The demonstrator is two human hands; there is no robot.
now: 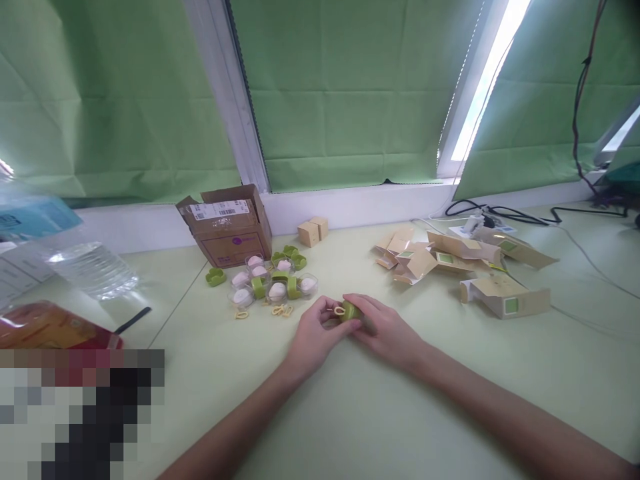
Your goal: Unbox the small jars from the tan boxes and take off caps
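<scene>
A small rounded green piece (351,311) is gripped between my two hands above the pale green table (320,427). From its left side sticks out a cream-coloured loop (339,311). My left hand (314,339) closes on it with thumb and fingers. On the other side, my right hand (386,331) wraps its fingers round the same piece, hiding part of it. Left of my hands stand several clear cups with pale pink round contents (277,291). Green clover-shaped pieces (215,277) lie among and beside them, and loose cream loops (282,311) lie in front.
An open brown carton (233,230) stands behind the cups, with small tan boxes (313,231) to its right. Unfolded tan packaging (505,295) lies at right, black cables (520,215) behind it. A clear plastic bottle (95,270) and a red-orange packet (53,325) are at left.
</scene>
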